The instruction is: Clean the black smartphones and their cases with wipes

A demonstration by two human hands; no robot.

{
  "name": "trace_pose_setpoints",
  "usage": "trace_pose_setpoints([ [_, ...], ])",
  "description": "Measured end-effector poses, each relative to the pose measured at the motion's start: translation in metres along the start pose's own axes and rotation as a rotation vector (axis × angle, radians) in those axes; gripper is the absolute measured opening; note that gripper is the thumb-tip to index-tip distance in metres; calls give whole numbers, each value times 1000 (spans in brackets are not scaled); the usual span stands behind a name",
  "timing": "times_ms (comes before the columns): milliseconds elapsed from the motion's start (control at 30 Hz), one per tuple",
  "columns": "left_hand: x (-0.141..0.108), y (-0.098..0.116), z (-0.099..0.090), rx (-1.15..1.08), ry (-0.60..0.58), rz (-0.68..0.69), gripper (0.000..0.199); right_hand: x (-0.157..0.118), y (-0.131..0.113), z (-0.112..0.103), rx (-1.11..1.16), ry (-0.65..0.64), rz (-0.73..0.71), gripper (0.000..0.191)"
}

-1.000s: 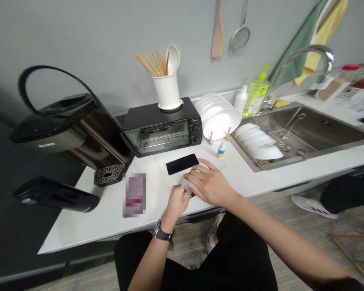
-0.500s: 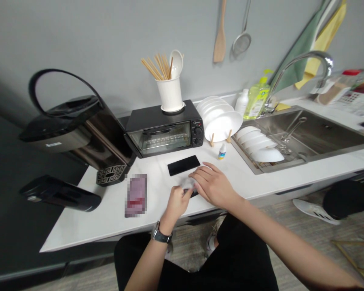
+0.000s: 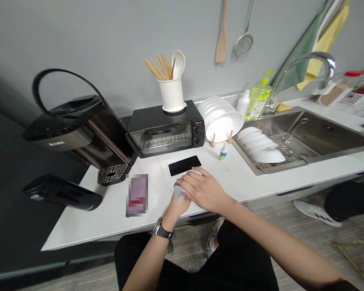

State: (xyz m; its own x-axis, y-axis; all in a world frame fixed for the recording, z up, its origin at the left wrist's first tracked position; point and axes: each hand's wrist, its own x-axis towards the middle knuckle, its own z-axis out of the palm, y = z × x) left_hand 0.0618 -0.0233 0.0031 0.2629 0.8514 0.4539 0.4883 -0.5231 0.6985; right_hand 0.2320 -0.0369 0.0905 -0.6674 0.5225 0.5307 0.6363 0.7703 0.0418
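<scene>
Over the front edge of the white counter (image 3: pixel 109 226), my two hands are pressed together around a small grey cloth (image 3: pixel 178 191). My left hand (image 3: pixel 177 208), with a watch on its wrist, lies underneath, its fingers mostly hidden. My right hand (image 3: pixel 204 190) is laid over it from the right, fingers bent onto the cloth. Just behind the hands a black phone (image 3: pixel 185 165) lies flat. A small white bottle (image 3: pixel 223 152) with a blue and yellow label stands to the right of the phone. Left of my hands lies a blurred purple item (image 3: pixel 137 194).
At the back stand a toaster oven (image 3: pixel 166 135) with a white utensil cup (image 3: pixel 171 95) on top, and racked plates (image 3: pixel 223 125). A dark drink machine (image 3: pixel 87 133) and a black cylinder (image 3: pixel 63 194) are on the left. The sink (image 3: pixel 324 133) with bowls (image 3: pixel 267 155) is right.
My right hand has moved left over my left hand, and the two are now closer together. The grey cloth shows more clearly and sits further left; the dark item beneath it no longer shows.
</scene>
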Motion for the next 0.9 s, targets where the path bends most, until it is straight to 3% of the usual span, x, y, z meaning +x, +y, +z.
trace_pose_setpoints([
  [167, -1, 0, -5, -62, -97, -103, 42, -10, 11, -4, -3, 53, 123, 30],
  [367, -1, 0, -3, -108, -67, -75, 22, -10, 1, -3, -5, 9, 35, 32],
  [567, 0, 0, -2, -99, -108, -115, 21, -13, 3, -4, -24, 61, 147, 30],
  [667, 0, 0, 1, -107, -76, -77, 12, -9, -4, -4, 1, 3, 51, 29],
  [733, -1, -1, -4, -112, -105, -66, 16, -10, -3, -6, -2, -21, 26, 30],
  [900, -2, -1, -15, -95, -149, -72, 31, -18, 3, -8, 15, 45, 160, 28],
])
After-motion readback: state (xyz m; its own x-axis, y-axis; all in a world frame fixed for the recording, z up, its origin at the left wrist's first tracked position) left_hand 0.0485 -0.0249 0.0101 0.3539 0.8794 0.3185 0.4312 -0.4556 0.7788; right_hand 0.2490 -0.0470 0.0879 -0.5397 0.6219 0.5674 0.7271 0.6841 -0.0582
